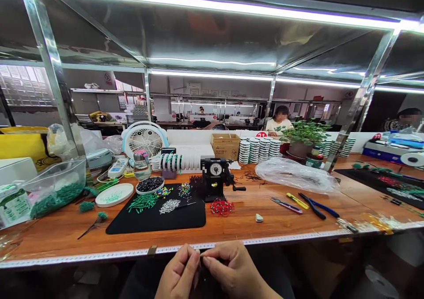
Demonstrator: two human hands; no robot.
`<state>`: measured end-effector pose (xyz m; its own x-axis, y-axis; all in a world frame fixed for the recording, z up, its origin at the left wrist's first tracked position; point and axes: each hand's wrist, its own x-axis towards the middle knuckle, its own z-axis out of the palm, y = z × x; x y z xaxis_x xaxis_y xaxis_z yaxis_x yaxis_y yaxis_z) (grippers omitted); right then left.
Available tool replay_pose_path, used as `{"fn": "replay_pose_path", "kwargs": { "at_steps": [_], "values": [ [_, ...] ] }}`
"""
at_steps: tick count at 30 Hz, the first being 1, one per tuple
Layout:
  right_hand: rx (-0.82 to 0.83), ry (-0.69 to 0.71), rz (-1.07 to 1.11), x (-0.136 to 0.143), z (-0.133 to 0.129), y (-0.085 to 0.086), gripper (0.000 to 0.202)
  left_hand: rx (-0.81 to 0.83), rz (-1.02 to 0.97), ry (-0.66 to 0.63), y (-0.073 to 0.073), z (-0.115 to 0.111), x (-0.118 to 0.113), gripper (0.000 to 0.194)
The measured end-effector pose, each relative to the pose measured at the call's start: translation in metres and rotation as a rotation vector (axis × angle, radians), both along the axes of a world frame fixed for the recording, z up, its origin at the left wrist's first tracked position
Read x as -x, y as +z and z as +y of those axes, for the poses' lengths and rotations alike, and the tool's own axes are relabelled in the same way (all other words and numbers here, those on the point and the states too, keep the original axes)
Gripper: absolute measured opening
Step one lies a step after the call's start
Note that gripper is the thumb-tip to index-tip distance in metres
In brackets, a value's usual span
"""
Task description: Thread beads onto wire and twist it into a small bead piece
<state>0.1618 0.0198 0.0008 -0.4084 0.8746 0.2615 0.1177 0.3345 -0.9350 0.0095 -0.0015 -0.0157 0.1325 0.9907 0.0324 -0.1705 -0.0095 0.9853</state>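
Observation:
My left hand (pixel 182 272) and my right hand (pixel 230 266) meet at the table's front edge, thumbs and fingertips pinched close together. Whatever they hold between them is too small and dark to make out. Just beyond them a paper measuring tape (pixel 179 248) runs along the table edge. On the black mat (pixel 152 224) lie green pieces (pixel 142 203), silvery small parts (pixel 170 206) and coloured beads (pixel 184 189). A hand-cranked winding machine (pixel 214 179) with a dial stands behind the mat, and red pieces (pixel 221 207) lie at its foot.
Right of the machine lie a cutter knife (pixel 286 205), a yellow-handled tool (pixel 298 200), pliers (pixel 313 206) and a small white lump (pixel 259 218). Farther back are a fan (pixel 145 140), a cardboard box (pixel 225 146), stacked spools (pixel 260 150), a plastic bag (pixel 296 175) and a potted plant (pixel 301 138). Other people sit beyond.

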Motion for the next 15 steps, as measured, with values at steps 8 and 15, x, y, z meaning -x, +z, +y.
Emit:
{"fn": "replay_pose_path", "kwargs": {
  "at_steps": [8,15],
  "values": [
    [0.041,-0.044,0.037,-0.0042,-0.0052,0.0074,0.030,-0.109,0.060,0.034,-0.0067,-0.0004,0.0047,0.037],
    [0.114,-0.046,0.095,-0.0032,-0.0062,0.0039,0.022,-0.194,0.183,0.061,-0.0083,-0.0034,0.0030,0.034]
  ]
}}
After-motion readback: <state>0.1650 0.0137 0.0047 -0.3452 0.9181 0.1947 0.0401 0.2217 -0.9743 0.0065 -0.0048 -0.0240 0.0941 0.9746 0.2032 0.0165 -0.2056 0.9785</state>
